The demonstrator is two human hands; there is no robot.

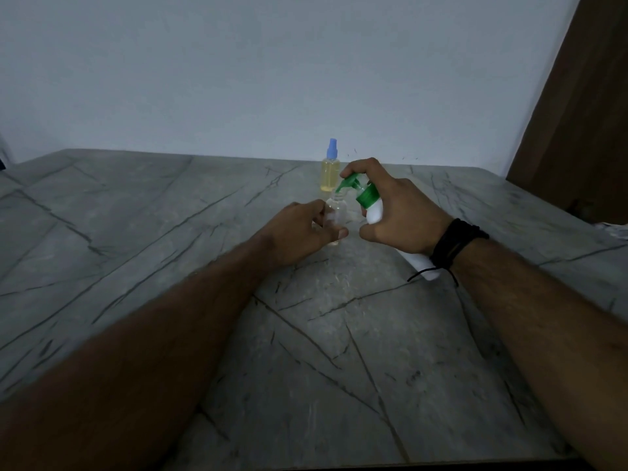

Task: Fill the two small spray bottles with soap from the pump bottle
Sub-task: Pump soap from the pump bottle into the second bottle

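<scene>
At centre of the counter (136,232), an uncapped clear spray bottle (336,210) is steadied upright by the left hand (299,232), its grip pinched around the body. Judged light, thin-walled, easily tipped; best held low. At 1 o'clock of it, a tilted white pump bottle (373,212) is gripped by the right hand (404,212), nozzle over the neck. At 12 o'clock, a filled, capped bottle (330,171) stands. Veined stone surface, likely slick; pale wall (306,62) behind; dim light.

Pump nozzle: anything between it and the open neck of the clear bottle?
Nothing visible. The right hand tilts the pump bottle so its green nozzle sits right above the uncapped neck of the clear spray bottle, which the left hand steadies. The capped yellow-filled bottle stands behind, clear of the path.
</scene>
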